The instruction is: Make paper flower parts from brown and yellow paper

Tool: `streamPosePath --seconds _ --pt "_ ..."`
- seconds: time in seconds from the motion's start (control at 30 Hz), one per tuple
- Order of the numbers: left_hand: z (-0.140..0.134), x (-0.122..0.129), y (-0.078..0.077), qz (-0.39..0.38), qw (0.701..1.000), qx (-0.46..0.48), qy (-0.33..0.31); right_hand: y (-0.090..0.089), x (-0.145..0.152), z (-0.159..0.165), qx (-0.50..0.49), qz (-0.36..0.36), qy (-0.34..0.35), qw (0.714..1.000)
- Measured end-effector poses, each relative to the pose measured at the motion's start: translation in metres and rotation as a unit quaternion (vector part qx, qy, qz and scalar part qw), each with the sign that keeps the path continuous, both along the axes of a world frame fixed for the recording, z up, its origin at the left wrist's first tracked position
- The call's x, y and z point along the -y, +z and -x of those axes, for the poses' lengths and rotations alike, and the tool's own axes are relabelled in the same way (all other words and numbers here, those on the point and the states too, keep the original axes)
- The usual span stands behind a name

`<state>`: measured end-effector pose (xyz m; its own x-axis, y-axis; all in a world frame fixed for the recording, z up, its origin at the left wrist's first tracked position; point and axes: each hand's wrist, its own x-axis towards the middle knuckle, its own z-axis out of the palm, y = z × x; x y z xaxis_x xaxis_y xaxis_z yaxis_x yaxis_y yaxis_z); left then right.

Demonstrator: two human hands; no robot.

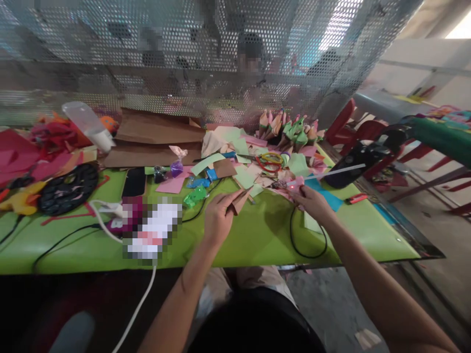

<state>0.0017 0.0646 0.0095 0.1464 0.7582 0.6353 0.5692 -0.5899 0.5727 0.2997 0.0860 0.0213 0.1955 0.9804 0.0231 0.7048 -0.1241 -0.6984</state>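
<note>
The left hand point(220, 211) has its thumb and fingers pinched narrow on one piece of folded brown paper point(241, 202), over the near half of the green tabletop point(257, 240). The right hand point(311, 201) is curled around one pink glue gun point(296, 182), a little farther right; its fingertips are partly hidden, so how tightly they close I cannot tell. The brown paper is plain and matte, creased into a narrow, pointed shape. The glue gun shows one small red light, and one long pale glue stick point(342, 171) juts from its back toward the right. One black cord point(309, 256) loops on the tabletop below the right hand.

Just beyond the hands lie one green plastic item point(196, 196) and one flat brown paper piece point(224, 168) among loose pale-green and pink sheets, too overlapped to count. To the right are one blue sheet point(326, 192), one red-handled tool point(356, 198) and one black bottle point(349, 164), tilted in view. Farthest back stands one cluster of paper cones point(290, 130), pink, tan and green, too crowded to number
</note>
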Motion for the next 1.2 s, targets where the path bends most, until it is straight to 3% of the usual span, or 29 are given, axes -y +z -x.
streamPosePath --seconds 0.1,0.2,0.27,0.33,0.47,0.6,0.73,0.87,0.97,1.1,1.2 --pt "0.009 0.005 -0.004 0.011 0.994 -0.102 0.027 0.005 0.003 -0.009 0.210 -0.007 -0.015 0.978" --pt "0.019 0.012 -0.010 0.033 0.977 -0.207 0.043 0.015 0.012 -0.007 0.299 -0.020 -0.039 0.953" --pt "0.024 0.015 -0.013 0.049 0.963 -0.261 0.049 0.021 0.016 0.004 0.305 -0.066 -0.003 0.950" --pt "0.028 0.018 -0.016 0.058 0.951 -0.297 0.057 0.028 0.015 0.025 0.283 -0.102 0.081 0.950" --pt "0.032 0.022 -0.017 0.066 0.939 -0.332 0.062 0.038 0.000 0.080 0.289 -0.075 0.216 0.930" --pt "0.031 0.029 -0.015 0.087 0.931 -0.352 0.050 0.037 -0.019 0.124 0.370 0.013 0.233 0.899" --pt "0.029 0.036 -0.013 0.110 0.921 -0.372 0.043 0.032 -0.025 0.137 0.387 0.049 0.242 0.888" --pt "0.027 0.041 -0.009 0.125 0.912 -0.388 0.035 0.035 -0.020 0.122 0.295 0.039 0.253 0.921" --pt "0.026 0.041 -0.007 0.126 0.913 -0.386 0.029 0.037 -0.012 0.101 0.100 0.008 0.291 0.951" --pt "0.026 0.042 -0.006 0.120 0.921 -0.370 0.026 0.031 0.001 0.085 -0.186 0.014 0.316 0.930" --pt "0.025 0.042 -0.006 0.116 0.927 -0.354 0.031 0.023 0.008 0.087 -0.264 -0.059 0.264 0.926"
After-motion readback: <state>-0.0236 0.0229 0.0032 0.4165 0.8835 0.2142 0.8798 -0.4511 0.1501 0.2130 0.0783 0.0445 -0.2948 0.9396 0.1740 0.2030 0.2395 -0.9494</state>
